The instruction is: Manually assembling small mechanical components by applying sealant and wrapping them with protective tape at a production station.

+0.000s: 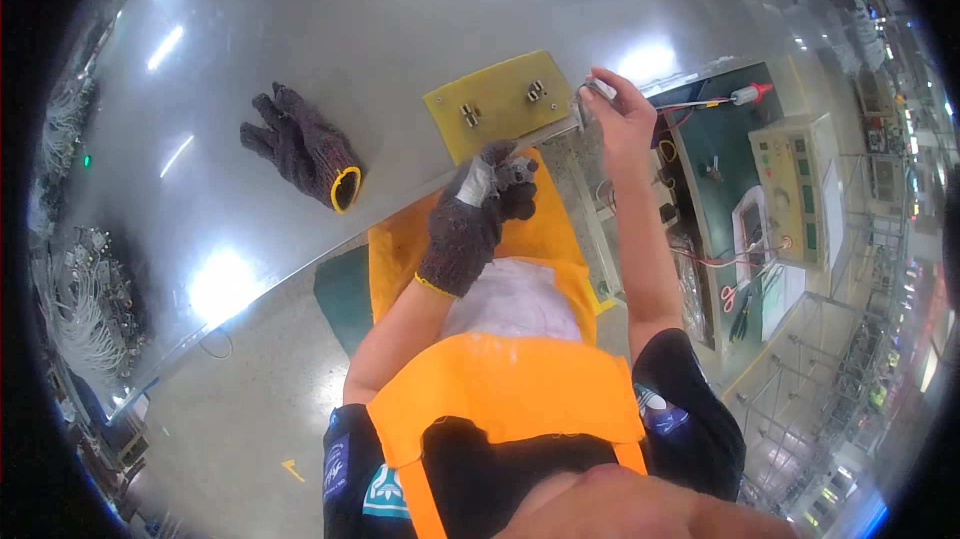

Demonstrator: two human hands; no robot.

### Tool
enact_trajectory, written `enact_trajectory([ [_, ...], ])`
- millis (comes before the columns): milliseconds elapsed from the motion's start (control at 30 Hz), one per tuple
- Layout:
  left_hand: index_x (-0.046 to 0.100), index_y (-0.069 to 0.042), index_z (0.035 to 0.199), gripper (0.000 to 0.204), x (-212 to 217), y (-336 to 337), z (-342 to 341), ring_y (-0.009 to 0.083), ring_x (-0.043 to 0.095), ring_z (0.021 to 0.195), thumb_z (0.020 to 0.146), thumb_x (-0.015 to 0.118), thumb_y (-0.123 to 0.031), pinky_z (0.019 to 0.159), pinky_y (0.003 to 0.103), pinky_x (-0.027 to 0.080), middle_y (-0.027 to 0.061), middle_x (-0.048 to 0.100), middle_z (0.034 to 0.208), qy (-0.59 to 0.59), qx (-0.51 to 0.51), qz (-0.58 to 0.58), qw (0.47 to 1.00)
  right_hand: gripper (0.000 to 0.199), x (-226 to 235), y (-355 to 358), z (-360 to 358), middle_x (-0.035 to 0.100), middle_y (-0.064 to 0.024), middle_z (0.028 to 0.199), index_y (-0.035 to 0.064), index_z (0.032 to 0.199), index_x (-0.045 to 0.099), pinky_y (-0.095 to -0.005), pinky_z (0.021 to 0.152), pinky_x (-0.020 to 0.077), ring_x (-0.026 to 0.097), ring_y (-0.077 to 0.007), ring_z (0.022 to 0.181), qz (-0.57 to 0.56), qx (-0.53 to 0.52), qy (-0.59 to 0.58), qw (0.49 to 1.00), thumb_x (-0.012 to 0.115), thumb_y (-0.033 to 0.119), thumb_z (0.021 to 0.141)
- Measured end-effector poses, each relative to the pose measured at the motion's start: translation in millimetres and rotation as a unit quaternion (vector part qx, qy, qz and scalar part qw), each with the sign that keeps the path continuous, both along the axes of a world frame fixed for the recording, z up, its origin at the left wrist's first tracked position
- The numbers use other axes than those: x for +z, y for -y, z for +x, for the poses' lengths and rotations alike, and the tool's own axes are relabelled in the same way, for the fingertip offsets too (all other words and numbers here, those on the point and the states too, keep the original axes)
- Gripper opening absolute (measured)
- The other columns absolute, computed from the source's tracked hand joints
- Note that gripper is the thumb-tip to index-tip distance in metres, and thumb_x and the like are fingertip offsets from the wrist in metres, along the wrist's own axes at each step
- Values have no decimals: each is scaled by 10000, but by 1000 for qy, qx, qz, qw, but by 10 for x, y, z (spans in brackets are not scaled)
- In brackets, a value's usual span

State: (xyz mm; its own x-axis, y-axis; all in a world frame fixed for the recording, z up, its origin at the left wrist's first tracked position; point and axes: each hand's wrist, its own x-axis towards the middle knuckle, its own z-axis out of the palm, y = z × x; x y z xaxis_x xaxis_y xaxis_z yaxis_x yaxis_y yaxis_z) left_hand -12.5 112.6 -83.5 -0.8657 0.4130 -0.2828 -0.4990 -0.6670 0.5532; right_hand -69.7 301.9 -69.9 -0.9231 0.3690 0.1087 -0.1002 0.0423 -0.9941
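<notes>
My left hand (478, 211) wears a dark knitted glove with taped fingers and is shut on a small grey metal part (515, 173) near the edge of the shiny metal table (330, 49). My right hand (618, 109) is bare and raised at the table's corner, its fingers pinched on a small metal piece (590, 94). A yellow-green board (500, 104) with two small metal clips lies flat on the table just left of that hand.
A spare dark glove (305, 147) with a yellow cuff lies on the table to the left. A green bench (715, 154) at right carries a beige test instrument (795, 184), a red-tipped probe (745, 94) and wires. Bundles of white cables (85, 309) hang at far left.
</notes>
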Motion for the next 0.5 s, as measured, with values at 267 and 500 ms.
enact_trajectory([
  [267, 364, -75, 1269, 498, 12, 85, -20, 275, 556, 942, 902, 418, -407, 756, 390, 481, 129, 525, 1120, 32, -17, 112, 993, 156, -50, 185, 59, 576, 20, 731, 0, 910, 627, -164, 544, 379, 495, -34, 618, -36, -16, 18, 999, 654, 17, 757],
  [500, 252, -150, 1361, 638, 168, 199, -37, 338, 386, 1192, 878, 249, -567, 902, 521, 361, 125, 356, 1350, 29, -59, 298, 952, 128, -12, 141, 6, 520, 37, 594, 16, 850, 627, -182, 413, 285, 403, -29, 456, -12, -30, 81, 996, 658, 114, 774],
])
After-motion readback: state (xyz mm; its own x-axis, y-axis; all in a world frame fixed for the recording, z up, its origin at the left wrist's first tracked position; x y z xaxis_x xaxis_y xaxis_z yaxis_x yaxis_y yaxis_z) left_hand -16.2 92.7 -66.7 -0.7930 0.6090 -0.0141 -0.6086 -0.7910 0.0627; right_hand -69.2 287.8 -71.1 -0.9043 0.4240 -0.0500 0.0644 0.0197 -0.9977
